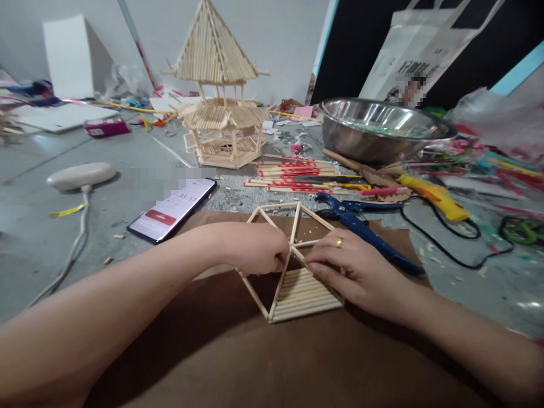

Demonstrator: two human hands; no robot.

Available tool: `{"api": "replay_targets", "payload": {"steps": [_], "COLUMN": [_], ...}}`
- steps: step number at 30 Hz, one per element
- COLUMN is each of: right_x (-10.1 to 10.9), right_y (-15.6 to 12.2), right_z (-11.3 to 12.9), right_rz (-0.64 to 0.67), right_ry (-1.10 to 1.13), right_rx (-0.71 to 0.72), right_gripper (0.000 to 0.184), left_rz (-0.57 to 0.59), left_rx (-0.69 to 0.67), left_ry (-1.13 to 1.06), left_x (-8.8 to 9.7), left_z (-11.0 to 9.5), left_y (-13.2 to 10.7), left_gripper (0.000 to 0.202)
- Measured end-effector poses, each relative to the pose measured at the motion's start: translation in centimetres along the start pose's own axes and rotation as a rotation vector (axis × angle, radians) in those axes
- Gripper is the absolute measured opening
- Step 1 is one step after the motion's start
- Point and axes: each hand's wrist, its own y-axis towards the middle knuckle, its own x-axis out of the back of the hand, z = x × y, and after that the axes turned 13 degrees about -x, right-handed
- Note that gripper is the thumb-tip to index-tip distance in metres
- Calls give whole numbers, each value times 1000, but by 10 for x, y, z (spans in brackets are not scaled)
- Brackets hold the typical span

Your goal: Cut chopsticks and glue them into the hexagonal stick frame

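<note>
A flat polygonal frame of pale wooden sticks (295, 224) lies on brown paper (263, 362), with spokes meeting at its middle. The wedge of the frame nearest me is partly filled with sticks laid side by side (306, 292). My left hand (261, 246) is closed over the left part of the frame, its curled fingertips close to a spoke; anything in them is hidden. From the right, my right hand (351, 263), with a ring on one finger, has its fingers pressed together on the frame at the filled wedge's right spoke. Blue cutting pliers (369, 235) lie just beyond it.
Behind the frame stands a stick pagoda model (225, 119). Red-marked sticks (293, 173), a steel bowl (374, 139) and a yellow glue gun (437, 198) with a black cord lie at the back and right. At left are a phone (172, 209) and a white corded device (83, 175).
</note>
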Motion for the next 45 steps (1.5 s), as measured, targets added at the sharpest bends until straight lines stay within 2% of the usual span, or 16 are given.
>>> {"api": "replay_targets", "payload": {"steps": [3,7,11,17,20,27,37,45], "right_x": [5,11,11,6,5,3,3,6], "right_y": [9,23,35,47,51,51,50,50], "right_z": [11,24,29,29,28,24,24,28], "right_rz": [170,366,474,580,613,643,631,626], "right_ry": [-24,-26,-4,47,55,92,97,110], "right_rx": [-163,-234,-287,-362,-387,-385,-407,-398], "right_gripper": [24,27,25,20,21,22,22,19], "left_rz": [106,230,211,147,142,158,198,177], "left_rx": [-39,-34,-34,-34,2,-23,3,-5], "left_ry": [-27,-121,-154,-78,-100,-112,-102,-155], "left_x": [3,8,6,-2,-4,-5,-3,-1], "left_z": [0,-1,-3,-4,-3,0,-1,-3], "left_y": [-5,-10,-8,-4,-3,-1,-1,-3], "left_gripper": [22,28,37,36,37,39,38,36]}}
